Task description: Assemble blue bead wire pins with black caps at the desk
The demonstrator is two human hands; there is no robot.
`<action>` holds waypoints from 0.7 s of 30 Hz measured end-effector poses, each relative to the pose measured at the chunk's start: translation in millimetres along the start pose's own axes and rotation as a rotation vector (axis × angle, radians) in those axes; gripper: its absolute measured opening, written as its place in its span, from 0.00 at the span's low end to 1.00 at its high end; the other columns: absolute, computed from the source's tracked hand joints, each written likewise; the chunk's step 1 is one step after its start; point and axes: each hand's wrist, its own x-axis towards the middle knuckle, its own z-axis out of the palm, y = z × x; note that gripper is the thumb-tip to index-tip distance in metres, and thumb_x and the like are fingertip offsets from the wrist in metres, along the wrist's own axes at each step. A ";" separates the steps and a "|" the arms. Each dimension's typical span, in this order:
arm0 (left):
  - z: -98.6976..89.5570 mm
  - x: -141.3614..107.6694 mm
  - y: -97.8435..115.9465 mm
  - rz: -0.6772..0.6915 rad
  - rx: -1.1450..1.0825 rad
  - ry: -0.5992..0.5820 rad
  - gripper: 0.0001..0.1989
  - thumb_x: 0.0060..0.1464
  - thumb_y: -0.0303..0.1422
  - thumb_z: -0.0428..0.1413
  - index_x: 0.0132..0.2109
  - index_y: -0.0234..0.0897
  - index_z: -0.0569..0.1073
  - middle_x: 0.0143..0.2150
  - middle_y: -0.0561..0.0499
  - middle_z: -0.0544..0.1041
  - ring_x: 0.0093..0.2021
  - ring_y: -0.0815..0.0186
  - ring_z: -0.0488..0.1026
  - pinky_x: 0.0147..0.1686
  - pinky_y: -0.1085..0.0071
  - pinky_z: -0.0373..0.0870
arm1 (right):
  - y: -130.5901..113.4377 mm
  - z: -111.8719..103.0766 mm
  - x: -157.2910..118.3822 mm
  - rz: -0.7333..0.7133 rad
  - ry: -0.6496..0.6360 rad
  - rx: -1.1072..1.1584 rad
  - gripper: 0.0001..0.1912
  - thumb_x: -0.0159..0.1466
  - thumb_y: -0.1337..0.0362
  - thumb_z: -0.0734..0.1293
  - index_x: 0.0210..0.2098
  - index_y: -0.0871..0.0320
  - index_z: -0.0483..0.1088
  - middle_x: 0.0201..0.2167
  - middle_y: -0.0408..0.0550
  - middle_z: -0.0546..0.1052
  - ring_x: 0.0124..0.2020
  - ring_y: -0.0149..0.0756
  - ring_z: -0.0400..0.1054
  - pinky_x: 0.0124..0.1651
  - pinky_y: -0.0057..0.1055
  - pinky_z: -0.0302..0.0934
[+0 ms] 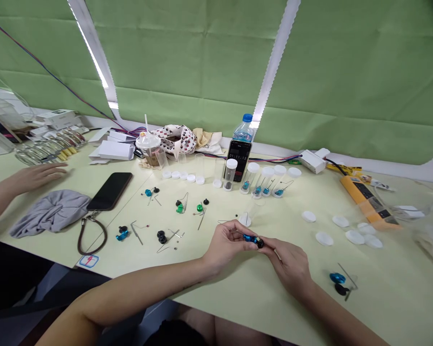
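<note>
Between the fingertips of both hands is a small blue metal part with a black round end (250,238); its exact kind is too small to make out. My left hand (221,246) pinches its blue side, while my right hand (291,263) grips the black end. Just beyond my fingers, a clear tube with a white cap (245,219) stands on the table. Left of my hands lie small sets of green (199,207), blue (122,234) and black parts (161,237) with thin metal rods and bent wires. Another blue part (337,278) lies at right beside a black disc (341,289).
Several capped tubes (252,178) line the back before a phone showing a timer (238,156) and a bottle (244,129). White discs (324,238) and an orange device (368,202) lie right. Another person's hand (39,177) rests left, near a dark phone (110,191) and grey cloth (54,211).
</note>
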 end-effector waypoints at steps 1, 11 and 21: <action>0.1 0.0 0.1 0.002 -0.004 -0.001 0.14 0.37 0.29 0.68 0.32 0.31 0.73 0.34 0.46 0.78 0.36 0.66 0.75 0.42 0.66 0.69 | -0.1 -0.1 0.3 -0.001 -0.002 -0.001 0.08 0.66 0.68 0.62 0.42 0.59 0.71 0.32 0.46 0.80 0.30 0.30 0.75 0.35 0.24 0.67; 0.6 -0.4 0.4 0.002 -0.001 -0.002 0.15 0.37 0.30 0.68 0.32 0.30 0.73 0.34 0.46 0.78 0.36 0.66 0.75 0.43 0.66 0.69 | -0.4 -0.9 0.1 0.015 -0.013 -0.007 0.08 0.66 0.67 0.61 0.41 0.58 0.72 0.31 0.46 0.80 0.29 0.31 0.75 0.34 0.25 0.67; 0.3 -0.8 0.4 0.013 0.002 -0.015 0.14 0.38 0.29 0.67 0.32 0.30 0.72 0.34 0.46 0.78 0.37 0.66 0.75 0.42 0.66 0.69 | 0.3 -0.8 0.3 -0.003 -0.015 -0.002 0.07 0.66 0.68 0.61 0.41 0.59 0.71 0.30 0.45 0.80 0.28 0.30 0.74 0.33 0.24 0.66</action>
